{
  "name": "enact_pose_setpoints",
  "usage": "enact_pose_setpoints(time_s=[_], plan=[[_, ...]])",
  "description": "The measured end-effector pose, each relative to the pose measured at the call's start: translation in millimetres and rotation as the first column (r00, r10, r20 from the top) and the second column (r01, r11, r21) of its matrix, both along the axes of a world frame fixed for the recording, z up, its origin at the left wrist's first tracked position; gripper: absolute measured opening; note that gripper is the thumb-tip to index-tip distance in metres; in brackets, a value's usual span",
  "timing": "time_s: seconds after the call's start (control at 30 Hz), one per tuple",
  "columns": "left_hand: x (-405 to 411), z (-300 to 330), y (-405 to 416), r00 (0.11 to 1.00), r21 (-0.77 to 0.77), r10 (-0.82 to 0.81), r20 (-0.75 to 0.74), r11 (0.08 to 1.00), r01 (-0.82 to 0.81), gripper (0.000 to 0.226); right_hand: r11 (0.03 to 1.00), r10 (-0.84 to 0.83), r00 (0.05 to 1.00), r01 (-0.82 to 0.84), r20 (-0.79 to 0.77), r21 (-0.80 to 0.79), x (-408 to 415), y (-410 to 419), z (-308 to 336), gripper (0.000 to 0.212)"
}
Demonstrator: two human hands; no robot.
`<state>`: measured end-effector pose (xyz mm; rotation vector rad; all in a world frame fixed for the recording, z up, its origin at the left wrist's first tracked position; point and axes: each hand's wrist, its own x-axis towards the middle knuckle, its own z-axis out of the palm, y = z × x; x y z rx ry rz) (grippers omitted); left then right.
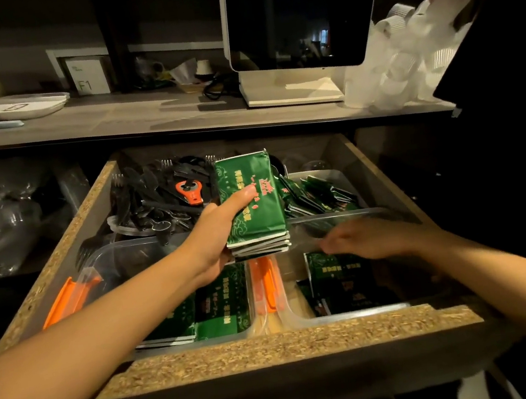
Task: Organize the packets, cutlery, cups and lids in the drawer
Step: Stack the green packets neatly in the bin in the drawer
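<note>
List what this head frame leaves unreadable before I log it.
- Right hand: motion-blurred over the clear container; whether it grips anything cannot be told.
- Green packets in the near container: partly hidden under the left hand and its packet stack.
- Cups on the counter: overexposed, count unclear.
- Black cutlery: dark tangle, pieces hard to separate.
</note>
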<state>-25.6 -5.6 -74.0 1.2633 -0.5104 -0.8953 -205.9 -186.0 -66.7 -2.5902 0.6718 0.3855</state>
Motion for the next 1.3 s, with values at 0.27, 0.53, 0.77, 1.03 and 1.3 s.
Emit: enact_pose_setpoints(time_s=[0.27, 0.53, 0.77, 1.03, 1.3], plan=[[1, -4, 1, 1.000, -0.017, 0.002, 0.011, 1.000, -0.002, 0.095, 0.996, 0.088, 0.972, -0.087, -0.219, 0.015, 3, 2, -32, 0.072], [-1, -1, 1, 1.000, -0.022, -0.022, 0.009, 1.000, 0.022, 0.079, 0.989, 0.098, 0.976, -0.116, -0.195, -0.087, 12, 3, -53, 0.073], [-1, 1, 3, 1.000, 0.000, -0.018, 0.012, 1.000, 0.018, 0.097, 0.984, 0.170, 0.981, -0.173, -0.092, -0.031, 8, 10, -40, 0.079], [-3, 4, 2, 0.998, -0.003, 0.061, 0.008, 0.998, -0.061, 0.105, 0.965, -0.123, 0.875, -0.005, 0.469, 0.262, 11, 10, -1, 0.036], [-3, 5, 0, 0.987, -0.015, 0.160, 0.035, 0.987, -0.160, 0.122, 0.790, -0.512, 0.456, -0.083, 0.728, 0.608, 27, 20, 47, 0.029]])
